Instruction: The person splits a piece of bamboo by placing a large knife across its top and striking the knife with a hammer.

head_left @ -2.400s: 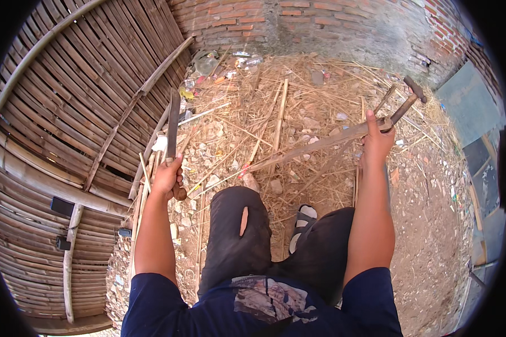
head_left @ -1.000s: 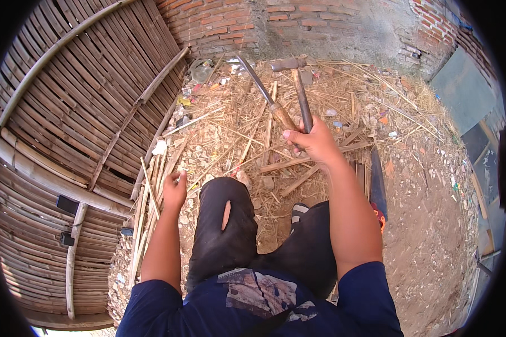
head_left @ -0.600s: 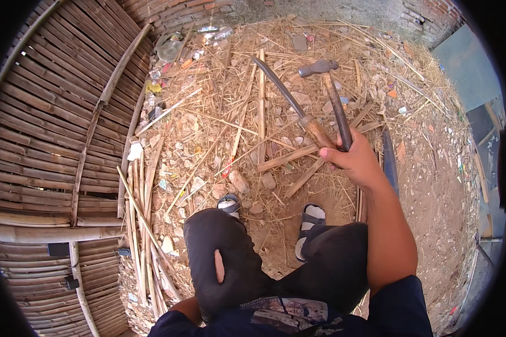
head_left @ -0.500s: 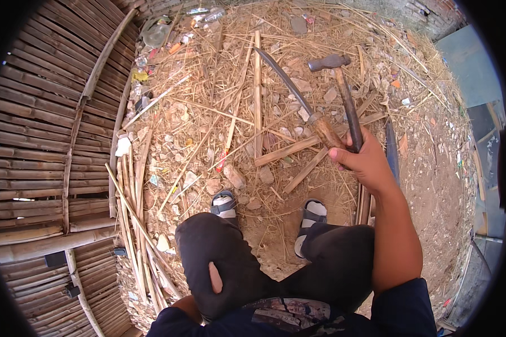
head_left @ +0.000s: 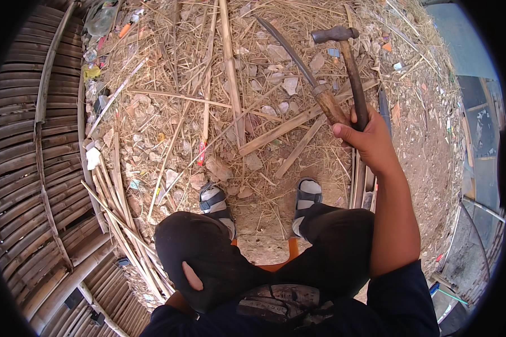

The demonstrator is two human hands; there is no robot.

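Note:
My right hand (head_left: 368, 141) is closed around two wooden handles at once, out in front of my right knee. One belongs to a hammer (head_left: 351, 76), its dark steel head uppermost. The other is that of a long curved knife (head_left: 294, 55) with a worn wooden grip; its blade slants up and to the left, away from me. Both tools are held above the ground, side by side. Of my left arm only a bit of forearm (head_left: 180, 303) shows beside my left thigh; the hand itself is hidden behind my leg.
Straw, stones and litter cover the ground. Wooden strips (head_left: 229, 73) lie ahead of my sandalled feet. A bundle of long sticks (head_left: 130, 238) rests beside a bamboo slat wall (head_left: 17, 146) on the left. Part of an orange seat (head_left: 289, 253) shows between my legs. Grey-blue panels (head_left: 466, 48) stand at right.
My view has shifted, so the ground and wall sit further left and an orange seat shows between my legs. The hammer and knife stay in my right hand.

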